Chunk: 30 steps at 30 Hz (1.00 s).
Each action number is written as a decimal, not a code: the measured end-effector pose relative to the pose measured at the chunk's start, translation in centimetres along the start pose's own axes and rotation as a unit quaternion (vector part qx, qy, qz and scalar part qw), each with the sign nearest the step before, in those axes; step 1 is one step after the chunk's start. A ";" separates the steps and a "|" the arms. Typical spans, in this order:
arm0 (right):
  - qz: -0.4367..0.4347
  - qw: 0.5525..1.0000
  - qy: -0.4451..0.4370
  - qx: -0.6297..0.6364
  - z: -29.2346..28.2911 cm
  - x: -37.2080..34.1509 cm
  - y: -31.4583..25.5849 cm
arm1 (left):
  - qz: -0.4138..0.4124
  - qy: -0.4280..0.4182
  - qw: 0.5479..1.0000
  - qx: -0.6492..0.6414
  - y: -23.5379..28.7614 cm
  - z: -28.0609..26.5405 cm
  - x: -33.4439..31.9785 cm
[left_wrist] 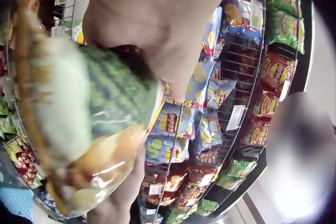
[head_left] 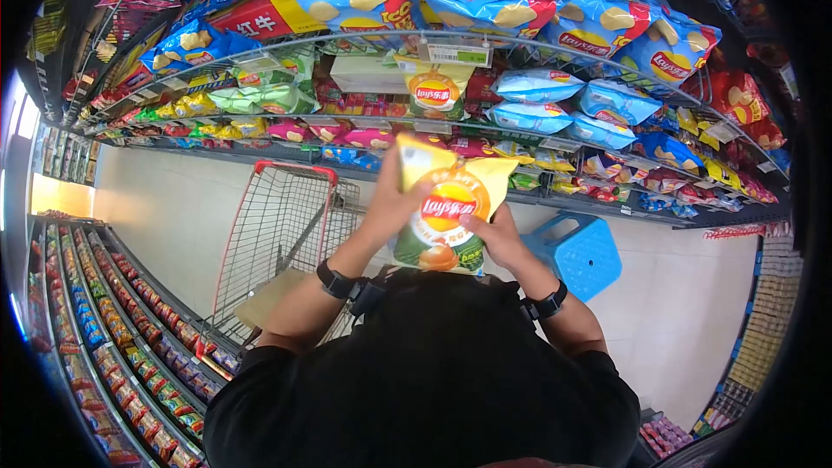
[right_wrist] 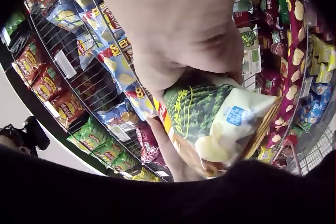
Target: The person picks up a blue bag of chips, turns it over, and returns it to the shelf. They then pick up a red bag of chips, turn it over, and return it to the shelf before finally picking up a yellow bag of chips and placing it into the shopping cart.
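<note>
Facing a long snack shelf (head_left: pixel 381 33), a person (head_left: pixel 416 373) has a wire cart (head_left: pixel 299 168) at left and a blue stool (head_left: pixel 585 256) at right; 1 chip bag (head_left: pixel 451 212) is before them, fingers of the left hand (head_left: pixel 393 199) and right hand (head_left: pixel 503 238) gripping its sides.

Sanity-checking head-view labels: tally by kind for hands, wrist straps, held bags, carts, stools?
Hands (left hand, right hand): 2
Wrist straps: 2
Held chip bag: 1
Shopping cart: 1
Blue stool: 1
Total: 7
</note>
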State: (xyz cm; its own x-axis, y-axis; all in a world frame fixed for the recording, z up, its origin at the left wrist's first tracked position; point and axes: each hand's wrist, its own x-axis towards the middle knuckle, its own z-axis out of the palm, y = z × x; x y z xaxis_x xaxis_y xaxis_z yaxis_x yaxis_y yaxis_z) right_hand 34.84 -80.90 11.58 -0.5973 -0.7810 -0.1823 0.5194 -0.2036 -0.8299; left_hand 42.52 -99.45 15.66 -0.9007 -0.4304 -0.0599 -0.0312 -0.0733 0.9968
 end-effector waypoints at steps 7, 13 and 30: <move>0.010 0.999 0.023 0.035 -0.3 0.1 -0.2 | -0.072 -0.080 0.992 -0.067 -1.3 -0.1 -0.9; 0.027 1.000 0.001 0.014 0.4 -0.3 -0.4 | -0.067 -0.078 0.992 -0.078 -1.1 -0.2 -0.8; -0.036 0.985 0.150 -0.075 -2.1 -0.4 0.1 | 0.067 0.023 0.992 0.100 -1.8 0.4 -2.0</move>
State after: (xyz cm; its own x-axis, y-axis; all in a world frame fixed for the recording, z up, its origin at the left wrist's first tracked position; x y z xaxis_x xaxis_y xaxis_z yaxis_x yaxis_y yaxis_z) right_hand 33.82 -79.34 10.47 -0.7947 -0.5534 -0.2495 0.3865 -0.1442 -0.9110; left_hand 44.24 -98.12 14.02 -0.8822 -0.4646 0.0769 -0.0013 0.1656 0.9862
